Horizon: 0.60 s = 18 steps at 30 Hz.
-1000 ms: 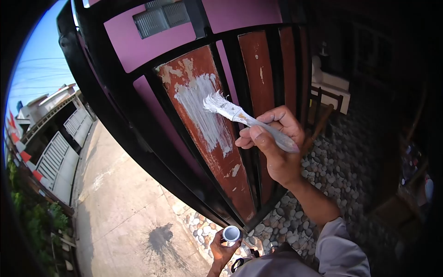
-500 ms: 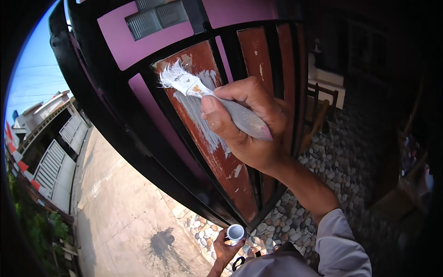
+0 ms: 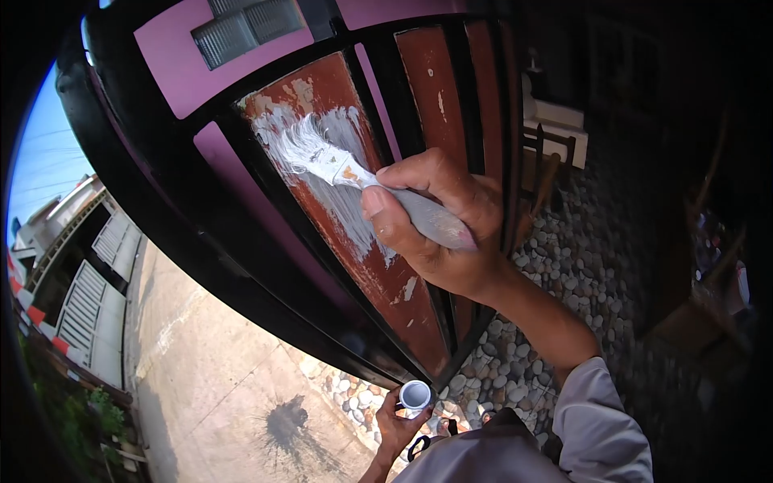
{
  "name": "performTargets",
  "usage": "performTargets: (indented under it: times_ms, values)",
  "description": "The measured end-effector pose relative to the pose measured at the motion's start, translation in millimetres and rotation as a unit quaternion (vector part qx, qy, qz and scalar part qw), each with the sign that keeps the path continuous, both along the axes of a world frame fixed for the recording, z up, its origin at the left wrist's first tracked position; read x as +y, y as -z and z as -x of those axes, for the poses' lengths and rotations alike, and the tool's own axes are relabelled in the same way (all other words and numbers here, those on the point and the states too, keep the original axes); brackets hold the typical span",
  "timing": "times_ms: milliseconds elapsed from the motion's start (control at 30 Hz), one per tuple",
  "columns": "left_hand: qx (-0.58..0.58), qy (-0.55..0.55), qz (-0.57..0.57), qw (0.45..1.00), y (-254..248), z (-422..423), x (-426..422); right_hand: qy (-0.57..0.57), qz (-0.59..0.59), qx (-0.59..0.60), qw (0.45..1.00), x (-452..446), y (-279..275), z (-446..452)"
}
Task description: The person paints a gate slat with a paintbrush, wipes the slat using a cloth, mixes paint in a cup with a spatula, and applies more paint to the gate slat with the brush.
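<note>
My right hand (image 3: 447,213) grips a paintbrush (image 3: 427,217) by its grey handle, thumb and fingers closed around it. The splayed bristles are coated white and lie over the upper part of a reddish-brown gate panel (image 3: 407,310). Streaks of pale grey-white paint (image 3: 346,213) cover much of that panel's upper half, and chipped patches show near its top and lower down. Low by the gate's bottom edge, my left hand (image 3: 394,427) holds a small cup of paint (image 3: 415,394), its fingers wrapped around the side. The cup is upright, with pale grey inside.
Black bars (image 3: 266,189) frame the gate's panels, with purple sections (image 3: 169,64) and a glass-block window (image 3: 245,32) above. Pebbled paving (image 3: 523,354) lies right of the gate. On the left are a concrete road (image 3: 209,346) with a dark splash stain (image 3: 286,419) and white gates (image 3: 88,314).
The brush has moved slightly down across the panel, and white paint now covers more of its upper area. My view has shifted a little; the cup remains in my left hand.
</note>
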<state>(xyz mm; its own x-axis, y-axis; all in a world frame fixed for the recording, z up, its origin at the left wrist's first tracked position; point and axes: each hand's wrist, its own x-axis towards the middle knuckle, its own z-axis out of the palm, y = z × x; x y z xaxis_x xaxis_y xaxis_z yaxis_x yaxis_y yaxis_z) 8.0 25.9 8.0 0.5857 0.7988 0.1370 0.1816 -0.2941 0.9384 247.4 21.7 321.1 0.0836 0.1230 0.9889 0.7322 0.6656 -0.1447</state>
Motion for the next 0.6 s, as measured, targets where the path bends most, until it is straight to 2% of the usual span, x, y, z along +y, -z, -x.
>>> performTargets:
  times_ms: [67, 200, 333, 400, 433, 500, 533, 600]
  values:
    - [0.002, 0.003, -0.011, 1.0, 2.1, -0.6, -1.0, 0.011, -0.011, 0.01, 1.0, -0.9, 22.6, 3.2]
    - [-0.015, -0.004, -0.008, 1.0, 10.1, -0.4, -1.4, -0.001, 0.111, 0.033, 0.993, -24.6, 72.8, 1.5]
    - [0.004, -0.003, -0.021, 1.0, 3.0, -3.4, -4.8, -0.022, 0.223, 0.037, 0.974, -24.8, 73.2, -8.3]
    - [0.013, -0.004, -0.031, 0.999, 5.8, -4.6, -3.5, -0.034, 0.206, 0.084, 0.974, -15.8, 50.5, -8.5]
    - [-0.003, -0.002, -0.029, 1.0, 5.6, -6.9, -2.9, -0.022, 0.149, 0.078, 0.986, -8.1, 37.5, -11.9]
    - [-0.02, -0.004, -0.034, 0.999, 3.0, -9.4, -3.0, -0.097, 0.082, 0.132, 0.983, -0.2, 10.9, -15.4]
    - [-0.019, -0.002, -0.033, 0.999, 3.2, -9.3, -2.5, -0.05, 0.066, 0.053, 0.995, -4.0, 0.1, -24.9]
    - [-0.038, 0.002, -0.027, 0.999, 6.9, -10.6, 0.1, -0.018, -0.024, 0.018, 0.999, -1.5, -7.6, -30.7]
